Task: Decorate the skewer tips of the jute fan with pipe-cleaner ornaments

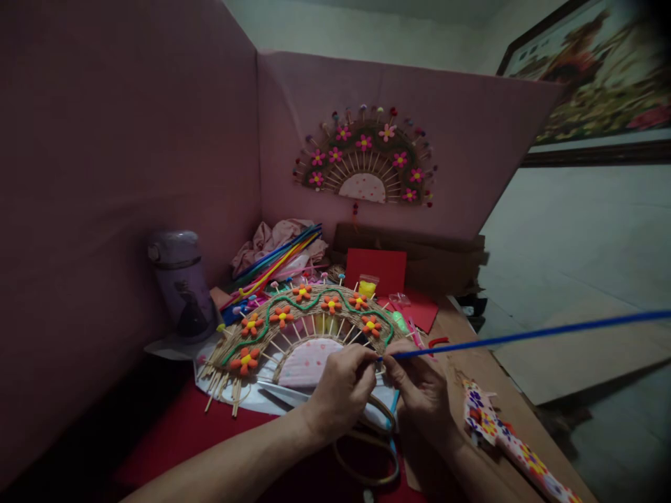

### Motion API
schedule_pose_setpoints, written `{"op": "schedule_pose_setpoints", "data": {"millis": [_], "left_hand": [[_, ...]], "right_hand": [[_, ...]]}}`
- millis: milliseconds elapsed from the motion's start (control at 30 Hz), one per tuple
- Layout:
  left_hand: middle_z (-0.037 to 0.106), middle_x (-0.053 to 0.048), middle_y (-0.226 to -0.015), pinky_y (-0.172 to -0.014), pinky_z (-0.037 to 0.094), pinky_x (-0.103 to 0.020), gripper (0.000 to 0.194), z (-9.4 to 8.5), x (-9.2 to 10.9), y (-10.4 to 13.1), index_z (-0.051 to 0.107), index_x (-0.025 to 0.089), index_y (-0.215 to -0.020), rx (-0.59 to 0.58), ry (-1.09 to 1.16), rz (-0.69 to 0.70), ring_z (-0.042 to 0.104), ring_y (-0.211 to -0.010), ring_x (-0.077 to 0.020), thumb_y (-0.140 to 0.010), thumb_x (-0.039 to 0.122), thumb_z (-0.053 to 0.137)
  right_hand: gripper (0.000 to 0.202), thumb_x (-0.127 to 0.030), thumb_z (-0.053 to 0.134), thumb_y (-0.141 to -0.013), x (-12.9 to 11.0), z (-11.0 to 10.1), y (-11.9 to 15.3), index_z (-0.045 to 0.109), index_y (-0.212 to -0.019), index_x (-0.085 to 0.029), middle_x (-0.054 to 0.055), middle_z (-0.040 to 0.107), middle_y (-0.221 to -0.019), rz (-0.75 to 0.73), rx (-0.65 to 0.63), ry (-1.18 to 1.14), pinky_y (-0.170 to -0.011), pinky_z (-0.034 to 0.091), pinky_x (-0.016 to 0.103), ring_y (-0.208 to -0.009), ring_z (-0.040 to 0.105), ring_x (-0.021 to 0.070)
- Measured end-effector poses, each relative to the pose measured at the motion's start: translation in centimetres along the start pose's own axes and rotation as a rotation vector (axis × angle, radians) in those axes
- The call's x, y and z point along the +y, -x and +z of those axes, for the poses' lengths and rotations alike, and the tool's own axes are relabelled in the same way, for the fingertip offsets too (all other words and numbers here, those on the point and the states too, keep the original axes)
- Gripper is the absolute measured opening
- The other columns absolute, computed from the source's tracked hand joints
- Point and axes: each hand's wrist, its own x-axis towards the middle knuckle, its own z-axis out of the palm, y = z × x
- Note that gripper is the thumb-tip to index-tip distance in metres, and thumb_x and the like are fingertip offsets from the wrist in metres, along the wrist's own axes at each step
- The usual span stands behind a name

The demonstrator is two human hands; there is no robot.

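Observation:
A long blue pipe cleaner (524,337) is pinched near its end between the fingertips of my left hand (343,384) and my right hand (419,384). Its free length runs out past the right edge of view. Just behind my hands lies a half-round fan (262,307) of sticks and twine. Orange flowers with yellow centres and a wavy green strip decorate it, and small coloured knobs top its outer sticks. A pair of scissors (367,482) lies below my hands, partly hidden by my left wrist.
A lilac bottle (181,286) stands at left. Beyond the fan are coloured pipe cleaners (286,262), red sheets (376,269) and a small yellow packet (368,286). A similar fan with pink flowers (361,157) hangs on the pink panel. At right lies a flower-patterned object (516,447).

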Motion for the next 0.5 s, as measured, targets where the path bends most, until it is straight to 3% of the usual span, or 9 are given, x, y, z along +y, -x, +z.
{"op": "schedule_pose_setpoints", "data": {"millis": [200, 500], "left_hand": [[0.059, -0.003, -0.066, -0.06, 0.041, -0.022, 0.016, 0.1, 0.01, 0.28, 0.062, 0.012, -0.08, 0.019, 0.033, -0.024, 0.053, -0.061, -0.0115, -0.08, 0.011, 0.046], [0.062, -0.005, -0.07, -0.06, 0.042, -0.023, 0.015, 0.02, -0.25, 0.15, 0.063, 0.012, -0.082, 0.03, -0.045, 0.139, 0.055, -0.063, -0.0125, -0.083, 0.013, 0.048]], "right_hand": [[0.009, -0.015, 0.054, -0.085, -0.15, -0.44, 0.42, 0.057, -0.089, -0.022, 0.0, 0.059, -0.078, -0.111, -0.05, 0.122, -0.065, 0.045, 0.026, -0.071, 0.055, 0.0131], [0.006, -0.019, 0.051, -0.087, -0.62, -0.21, 0.15, 0.056, -0.084, -0.021, 0.0, 0.056, -0.074, -0.087, -0.057, 0.183, -0.062, 0.043, 0.027, -0.068, 0.053, 0.0138]]}}
